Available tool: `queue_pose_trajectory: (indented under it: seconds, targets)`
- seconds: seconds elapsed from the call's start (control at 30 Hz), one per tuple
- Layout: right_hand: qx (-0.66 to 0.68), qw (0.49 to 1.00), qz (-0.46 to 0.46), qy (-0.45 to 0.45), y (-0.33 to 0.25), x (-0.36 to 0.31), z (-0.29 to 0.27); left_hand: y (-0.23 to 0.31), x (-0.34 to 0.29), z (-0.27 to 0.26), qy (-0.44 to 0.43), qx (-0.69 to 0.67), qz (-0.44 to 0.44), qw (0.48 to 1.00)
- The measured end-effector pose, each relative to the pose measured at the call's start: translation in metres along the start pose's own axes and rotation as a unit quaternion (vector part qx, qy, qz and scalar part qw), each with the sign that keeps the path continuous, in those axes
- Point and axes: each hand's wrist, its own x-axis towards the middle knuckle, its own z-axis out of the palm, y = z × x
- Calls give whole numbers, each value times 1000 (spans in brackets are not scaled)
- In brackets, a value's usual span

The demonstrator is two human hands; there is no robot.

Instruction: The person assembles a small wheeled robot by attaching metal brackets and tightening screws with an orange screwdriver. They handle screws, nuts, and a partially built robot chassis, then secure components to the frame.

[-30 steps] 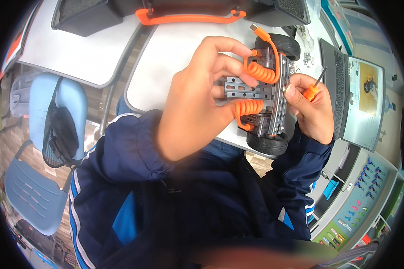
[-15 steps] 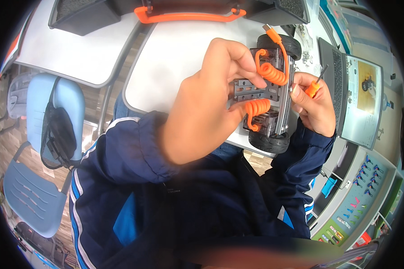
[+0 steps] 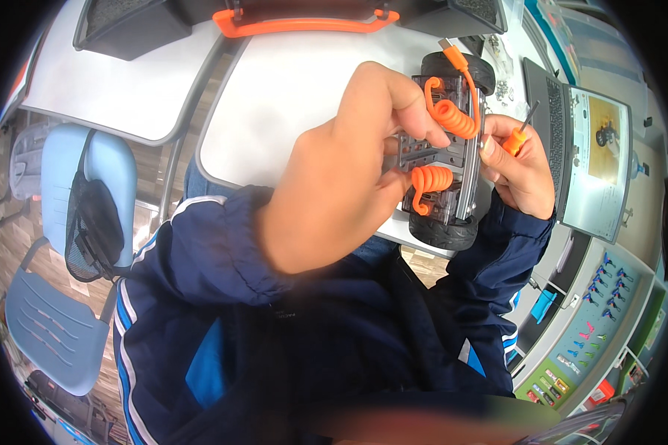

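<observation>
A small wheeled chassis (image 3: 465, 194) with a dark wheel (image 3: 444, 231) at each end is held up over the white table's edge. My left hand (image 3: 334, 167) is closed about a grey perforated bracket (image 3: 417, 153) at the chassis's middle, index finger above and thumb below. Two orange coiled cables (image 3: 432, 178) flank those fingers; one ends in a free plug (image 3: 453, 55) pointing up. My right hand (image 3: 525, 172) grips the chassis's right edge between thumb and fingers. It also keeps a screwdriver (image 3: 515, 141) with an orange handle tucked in, shaft pointing up and right.
Beyond the chassis lies an open laptop (image 3: 597, 163) on the right. A dark case with an orange handle (image 3: 308, 27) stands at the table's far side. Small loose parts (image 3: 503, 90) lie near the laptop. Blue chairs (image 3: 89, 178) stand at left, a tool drawer (image 3: 583, 334) at lower right.
The bracket has shifted slightly right and tilted against the chassis, my left index finger moving with it. My right hand keeps its hold on the chassis and screwdriver.
</observation>
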Motion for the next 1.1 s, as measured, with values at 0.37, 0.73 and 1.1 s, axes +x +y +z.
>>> queue_pose_trajectory:
  seconds: [0.37,0.73,1.1]
  targets:
    - [17,1000,6,5,-1,0,1,-7,2,-1,9,-98,-18,995]
    - [-62,984,-121,111,-5,-9,-11,-2,4,0,20,-126,-62,990]
    - [-274,881,-346,173,-81,-39,13,-3,6,-2,18,-162,-90,983]
